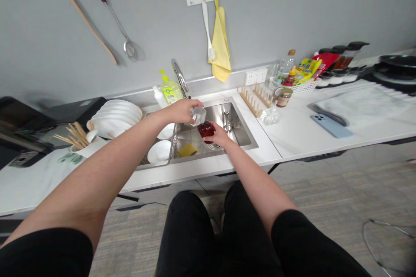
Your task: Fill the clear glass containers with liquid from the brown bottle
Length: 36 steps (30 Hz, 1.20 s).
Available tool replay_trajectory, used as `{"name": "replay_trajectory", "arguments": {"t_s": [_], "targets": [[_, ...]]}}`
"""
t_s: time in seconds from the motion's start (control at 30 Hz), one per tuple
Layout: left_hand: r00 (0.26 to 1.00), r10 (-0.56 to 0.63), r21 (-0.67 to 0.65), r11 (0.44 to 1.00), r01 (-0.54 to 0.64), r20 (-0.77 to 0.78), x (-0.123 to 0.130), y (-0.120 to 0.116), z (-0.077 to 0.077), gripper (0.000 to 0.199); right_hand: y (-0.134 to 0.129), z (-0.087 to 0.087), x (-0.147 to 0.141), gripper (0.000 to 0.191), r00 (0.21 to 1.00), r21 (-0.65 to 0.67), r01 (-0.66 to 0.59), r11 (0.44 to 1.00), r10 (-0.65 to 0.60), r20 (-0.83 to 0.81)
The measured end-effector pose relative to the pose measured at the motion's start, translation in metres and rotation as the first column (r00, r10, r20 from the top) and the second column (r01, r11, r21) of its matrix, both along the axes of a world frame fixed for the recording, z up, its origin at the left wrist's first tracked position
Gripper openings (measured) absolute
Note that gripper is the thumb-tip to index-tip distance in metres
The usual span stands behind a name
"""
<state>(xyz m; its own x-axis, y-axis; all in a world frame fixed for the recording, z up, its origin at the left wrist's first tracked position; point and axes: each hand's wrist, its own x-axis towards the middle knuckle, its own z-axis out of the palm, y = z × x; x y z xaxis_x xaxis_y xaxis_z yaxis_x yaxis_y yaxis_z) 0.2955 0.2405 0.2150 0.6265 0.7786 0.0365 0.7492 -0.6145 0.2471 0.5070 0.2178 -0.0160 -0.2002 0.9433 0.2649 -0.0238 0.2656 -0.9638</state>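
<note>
Over the steel sink (250, 140), my left hand (184, 110) is closed around a clear glass cup (198, 115), held tilted. Just below and to its right, a dark red see-through cup (206, 131) is gripped by my right hand (219, 135), whose fingers wrap its side. The two cups are close together; I cannot tell whether they touch. Beneath them, a yellow sponge (187, 150) lies at the sink's near left. White bowls (160, 151) rest in the rack at the sink's left side. The faucet (180, 77) rises behind my left hand.
Left of the sink stand stacked white plates (115, 114) and a container of chopsticks (77, 136). Dish soap (171, 90) is behind. On the right are a wooden rack (256, 98), a brown jar (284, 97), a basket (305, 86) and a blue phone (331, 126).
</note>
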Motion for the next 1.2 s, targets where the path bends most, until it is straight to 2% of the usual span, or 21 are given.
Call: {"name": "replay_trajectory", "arguments": {"t_s": [0.67,0.9,1.2], "targets": [[0.997,-0.030,0.011,0.999,0.030,-0.074,0.009,-0.002,0.010,0.085,-0.002,0.005,0.001,0.089,0.999,0.022,0.028,0.999,-0.028,0.033],[0.996,-0.025,0.013,1.000,0.027,-0.081,0.011,-0.004,0.014,0.084,-0.003,0.004,0.000,0.091,1.000,0.020,0.015,1.000,-0.015,-0.012],[0.987,-0.053,0.038,0.997,0.060,-0.152,0.017,-0.004,0.020,0.085,-0.004,0.005,0.000,0.091,1.000,0.016,0.021,1.000,-0.021,-0.003]]}}
